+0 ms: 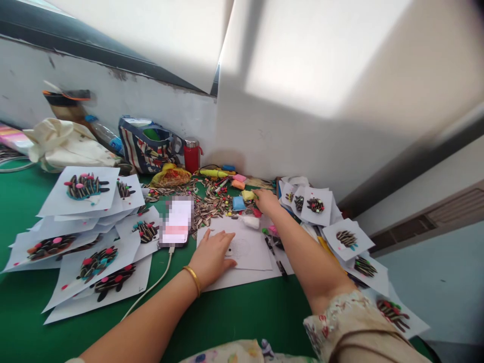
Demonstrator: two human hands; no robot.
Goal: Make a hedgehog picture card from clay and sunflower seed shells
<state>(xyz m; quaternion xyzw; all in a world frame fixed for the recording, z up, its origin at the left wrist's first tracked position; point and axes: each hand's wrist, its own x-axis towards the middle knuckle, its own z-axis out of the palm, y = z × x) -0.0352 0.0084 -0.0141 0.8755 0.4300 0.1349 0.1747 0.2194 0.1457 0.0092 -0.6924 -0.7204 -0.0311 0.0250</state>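
Observation:
My left hand (214,257) lies with fingers spread on a white sheet of paper (257,254), which bears a faint pencil drawing and a small black-and-white eye spot. Farther out, the bent fingers of my right hand (267,201) close at the edge of a yellow pack of modelling clay (247,195); the fingertips are partly hidden. Beside it are a blue clay pack (238,203), a white clay lump (249,221) and an orange piece (238,185). Striped sunflower seeds (212,204) are strewn behind the paper. Black pens (278,259) lie under my right forearm.
Stacked cards with seed hedgehogs stand left (81,191) and right (350,237). A phone (177,222) on a white cable (162,275) lies left of the paper. Along the wall are a red flask (192,156), a patterned bag (147,146) and a cream cloth bag (70,146).

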